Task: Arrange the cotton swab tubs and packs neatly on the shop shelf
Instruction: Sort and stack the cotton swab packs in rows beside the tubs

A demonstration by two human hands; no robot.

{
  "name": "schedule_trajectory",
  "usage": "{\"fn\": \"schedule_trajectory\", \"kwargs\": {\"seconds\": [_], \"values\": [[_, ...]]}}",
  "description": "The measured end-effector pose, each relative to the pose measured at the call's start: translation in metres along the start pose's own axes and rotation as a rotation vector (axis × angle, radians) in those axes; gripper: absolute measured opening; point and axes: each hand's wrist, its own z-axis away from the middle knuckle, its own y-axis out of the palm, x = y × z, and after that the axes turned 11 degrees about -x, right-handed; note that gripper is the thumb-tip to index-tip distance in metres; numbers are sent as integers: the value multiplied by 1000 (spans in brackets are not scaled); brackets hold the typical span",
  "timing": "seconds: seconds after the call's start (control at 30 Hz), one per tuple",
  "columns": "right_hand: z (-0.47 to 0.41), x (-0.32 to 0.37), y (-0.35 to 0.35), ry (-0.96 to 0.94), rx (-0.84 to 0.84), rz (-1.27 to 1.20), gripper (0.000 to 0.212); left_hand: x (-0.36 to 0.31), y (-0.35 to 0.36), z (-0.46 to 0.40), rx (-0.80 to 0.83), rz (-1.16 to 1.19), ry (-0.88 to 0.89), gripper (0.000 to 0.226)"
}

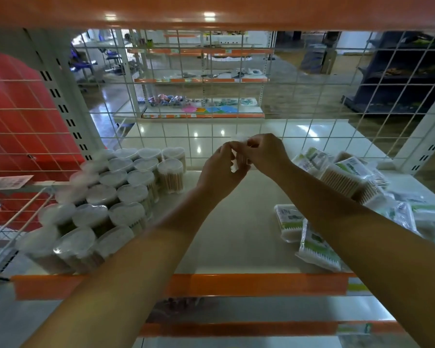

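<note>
Above white shop shelf (236, 222), left hand (220, 169) and right hand (266, 153) together, pinching small clear plastic-wrapped item (234, 165); heart-lidded clear swab tubs (126, 187) left, green-labelled swab packs (342, 177) right

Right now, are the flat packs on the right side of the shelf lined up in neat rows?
No, the flat packs lie jumbled and overlapping on the shelf.

Two bare forearms, no sleeves in view, entering from 7 and 4 o'clock. Left hand (220, 169) and right hand (266, 153): no gloves, rings, watch or wristbands visible. Nails short and plain where they show.
</note>
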Motion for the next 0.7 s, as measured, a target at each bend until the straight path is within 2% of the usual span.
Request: {"fn": "schedule_trajectory", "kwargs": {"seconds": [0.17, 0.43, 0.7], "values": [[-5, -8, 3, 29, -6, -69, 36, 8, -9, -1, 108, -19, 100, 41], [-7, -5, 16, 87, 26, -186, 36, 23, -27, -13, 231, -110, 84, 44], [-16, -19, 40, 91, 36, -103, 28, 44, -43, -34, 299, -293, 76, 34]]}}
